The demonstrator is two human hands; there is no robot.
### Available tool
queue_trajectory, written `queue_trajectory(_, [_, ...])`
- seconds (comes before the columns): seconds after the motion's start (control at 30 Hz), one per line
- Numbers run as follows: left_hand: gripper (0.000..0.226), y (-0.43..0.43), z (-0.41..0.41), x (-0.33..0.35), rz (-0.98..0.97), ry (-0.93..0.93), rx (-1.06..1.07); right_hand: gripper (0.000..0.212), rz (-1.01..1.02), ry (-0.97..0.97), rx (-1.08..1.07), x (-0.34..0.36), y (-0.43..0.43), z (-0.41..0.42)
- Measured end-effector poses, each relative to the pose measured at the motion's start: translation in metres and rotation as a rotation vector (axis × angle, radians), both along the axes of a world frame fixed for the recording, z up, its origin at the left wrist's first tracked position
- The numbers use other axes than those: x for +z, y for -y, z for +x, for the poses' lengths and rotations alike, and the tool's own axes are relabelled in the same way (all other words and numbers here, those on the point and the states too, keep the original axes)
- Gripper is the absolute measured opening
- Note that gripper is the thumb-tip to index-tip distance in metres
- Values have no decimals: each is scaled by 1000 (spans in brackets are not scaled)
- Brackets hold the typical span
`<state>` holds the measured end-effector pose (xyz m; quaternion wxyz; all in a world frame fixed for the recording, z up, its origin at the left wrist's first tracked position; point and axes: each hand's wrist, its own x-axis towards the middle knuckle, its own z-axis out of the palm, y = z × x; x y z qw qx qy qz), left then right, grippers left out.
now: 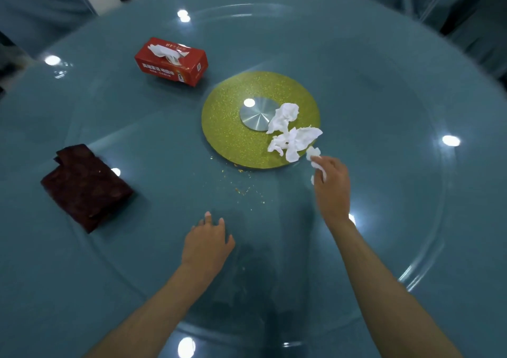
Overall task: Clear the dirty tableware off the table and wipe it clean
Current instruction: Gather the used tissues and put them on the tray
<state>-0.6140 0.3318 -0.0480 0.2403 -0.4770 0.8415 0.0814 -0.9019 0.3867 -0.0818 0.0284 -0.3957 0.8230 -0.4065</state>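
White tissues [290, 135] lie just beyond the right hand [332, 182], which pinches one scrap [314, 153], likely gathering litter before wiping. The left hand [207, 241] rests open on the glass table [384, 83], probably bracing the reach; crumbs [242, 190] sit between the hands, the folded cloth [85, 187] left of both

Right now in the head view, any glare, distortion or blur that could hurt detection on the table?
Head view: bright lamp reflections dot the glass table, one on the silver hub; the wide-angle lens bows the table's rim; a dark reflection dims the near glass; the crumbs are tiny and soft; the right hand pinching a tissue is slightly blurred.
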Motion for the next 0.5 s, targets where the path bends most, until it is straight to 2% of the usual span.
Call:
queue_trajectory(0.13, [58,-6,6,-10,-11,-82,67,39,-12,-3,50,18,62,-17])
queue_trajectory(0.27, [62,-7,5,-13,-21,-133,114,26,252,-8,187,-3,104,-20])
queue_trajectory(0.33, [63,-7,4,-15,-24,-131,114,32,373,-52,221,-18,108,-16])
queue_trajectory(0.43, [66,-6,2,-19,-25,-106,119,20,285,-186,185,-31,97,-6])
queue_trajectory(0.5, [68,-5,3,-22,-18,-107,117,19,225,-201,184,-32,89,1])
